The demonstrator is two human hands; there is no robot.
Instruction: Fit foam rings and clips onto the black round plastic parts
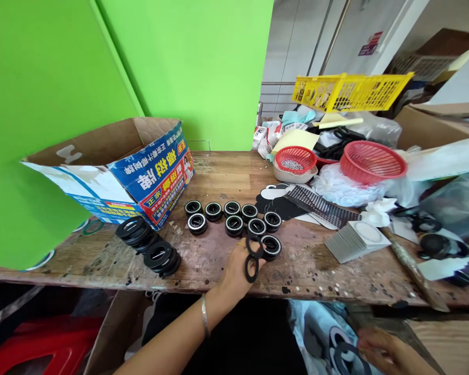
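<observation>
My left hand (236, 268) is closed round black rings (251, 268) near the table's front edge. Its fingertips reach the side of a round black piece with a pale rim (271, 247). Several similar round pieces (233, 225) sit in a loose cluster just behind. Stacks of black round parts (162, 258) stand to the left. Below the table edge at the lower right, my right hand (379, 346) is at black rings (347, 357) over a light plastic bag (312, 317); its fingers are partly blurred and its grip is unclear.
An open cardboard box (156, 174) stands at the left against green panels. Red baskets (373, 161), a yellow crate (352, 92) and plastic bags crowd the back right. A stack of grey cards (355, 241) and a worn stick (414, 268) lie at the right.
</observation>
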